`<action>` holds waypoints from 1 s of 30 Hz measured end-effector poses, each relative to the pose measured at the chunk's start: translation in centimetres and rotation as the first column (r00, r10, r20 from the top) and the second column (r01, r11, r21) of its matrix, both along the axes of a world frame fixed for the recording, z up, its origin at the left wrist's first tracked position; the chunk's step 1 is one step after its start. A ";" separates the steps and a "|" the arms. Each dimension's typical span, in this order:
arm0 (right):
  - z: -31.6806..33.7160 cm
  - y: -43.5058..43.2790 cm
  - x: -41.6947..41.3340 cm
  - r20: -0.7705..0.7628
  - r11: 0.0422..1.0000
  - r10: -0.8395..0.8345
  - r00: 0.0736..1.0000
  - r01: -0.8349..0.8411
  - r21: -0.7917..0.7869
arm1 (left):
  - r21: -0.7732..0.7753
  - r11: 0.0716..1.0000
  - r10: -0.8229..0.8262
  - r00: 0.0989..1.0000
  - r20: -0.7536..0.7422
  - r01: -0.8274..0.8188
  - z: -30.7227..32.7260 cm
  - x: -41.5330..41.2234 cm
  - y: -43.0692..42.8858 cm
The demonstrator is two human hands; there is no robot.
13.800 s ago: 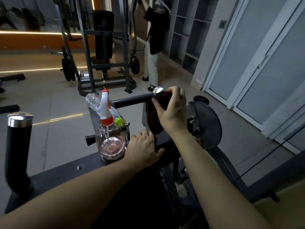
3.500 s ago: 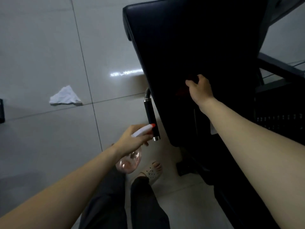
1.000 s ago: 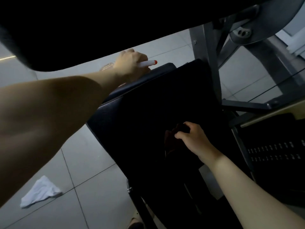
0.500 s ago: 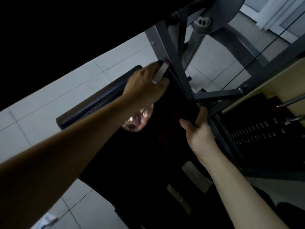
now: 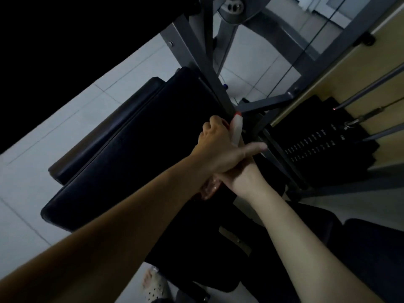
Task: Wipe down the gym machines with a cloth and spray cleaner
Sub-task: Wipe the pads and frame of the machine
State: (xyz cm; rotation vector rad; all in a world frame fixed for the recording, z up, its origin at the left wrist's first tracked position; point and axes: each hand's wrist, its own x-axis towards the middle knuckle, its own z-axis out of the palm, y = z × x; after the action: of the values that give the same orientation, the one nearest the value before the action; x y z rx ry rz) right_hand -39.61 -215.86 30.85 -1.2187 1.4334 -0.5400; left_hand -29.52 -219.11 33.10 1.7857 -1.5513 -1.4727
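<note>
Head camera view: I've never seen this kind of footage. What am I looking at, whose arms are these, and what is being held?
The camera sits on the person's head and looks down, so both forearms belong to the wearer. The left hand grips a spray bottle: its white nozzle with a red tip points away, and its clear pinkish body shows below the fist. The right hand lies mostly hidden under the left, so whether it holds the cloth cannot be seen. Beneath them is a gym machine's black padded seat on a grey steel frame, with the weight stack to the right. Pale floor tiles and the wearer's foot in a perforated clog show below.
</note>
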 end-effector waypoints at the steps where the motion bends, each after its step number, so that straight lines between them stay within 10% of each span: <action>1: 0.3 -0.2 0.4 -0.056 0.998 -0.069 0.996 0.069 -0.011 | -0.027 0.998 -0.052 0.998 0.024 0.053 0.6 -0.2 0.1; 4: 1.3 0.1 0.3 0.079 0.966 -0.256 0.963 0.257 -0.001 | -0.039 0.957 -0.282 0.955 0.092 0.286 2.6 -0.6 0.1; 6: 1.6 0.1 -0.6 0.147 0.944 -0.325 0.934 0.330 -0.013 | 0.088 0.943 -0.302 0.936 -0.180 0.321 2.8 -0.4 -0.6; 8: 1.9 0.0 -2.3 0.086 0.913 -0.374 0.923 0.383 -0.139 | 0.154 0.965 -0.096 0.836 -0.541 0.211 2.0 -0.3 -1.3; 10: 2.4 -0.2 -4.1 0.094 0.911 -0.359 0.929 0.371 -0.179 | 0.342 0.940 0.210 0.780 -0.590 0.005 0.9 -0.5 -1.9; 16: 1.7 -3.3 -10.2 0.180 0.953 -0.265 0.947 0.286 -0.101 | 0.469 0.866 0.247 0.670 -0.700 0.171 -2.9 -4.2 -2.5; 24: 0.3 -8.1 -18.6 0.246 0.988 0.154 0.957 -0.149 -0.041 | 0.402 0.800 0.586 0.722 -0.367 -0.446 -6.3 -8.8 -3.1; 27: -0.1 -11.3 -24.6 0.234 0.974 0.224 0.946 -0.226 -0.020 | -0.018 0.775 0.631 0.776 -0.010 -0.631 -7.5 -5.7 -2.1; 30: -2.7 -14.9 -30.0 0.136 0.937 0.291 0.947 -0.311 0.160 | -0.378 0.857 0.510 0.683 0.522 -0.351 -10.0 -1.7 1.4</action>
State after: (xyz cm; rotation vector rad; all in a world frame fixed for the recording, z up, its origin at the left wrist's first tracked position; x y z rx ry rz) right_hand -69.58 -230.73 28.11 -1.2154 1.1471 -0.2554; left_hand -31.21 -217.72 23.12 2.3857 -1.3231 -0.4536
